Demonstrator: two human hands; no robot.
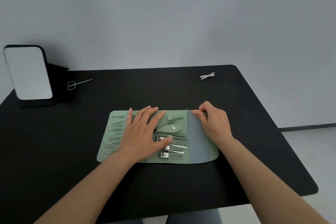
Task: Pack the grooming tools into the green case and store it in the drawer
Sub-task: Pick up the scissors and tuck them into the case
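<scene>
While our left hand (143,131) lies flat, fingers spread, on the open green case (198,140) at mid-desk (254,132), our right hand (214,123) pinches the soft right flap's far edge. That flap folds leftward over the shiny steel clippers (171,154). Thin scissors (78,83) lie far left, nearer the left hand.

Case (158,158) mid-table (254,132); scissors (77,83) far left.

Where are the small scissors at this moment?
In the head view, the scissors lie on the far left of the table, just right of the mirror, outside the green case.
</scene>
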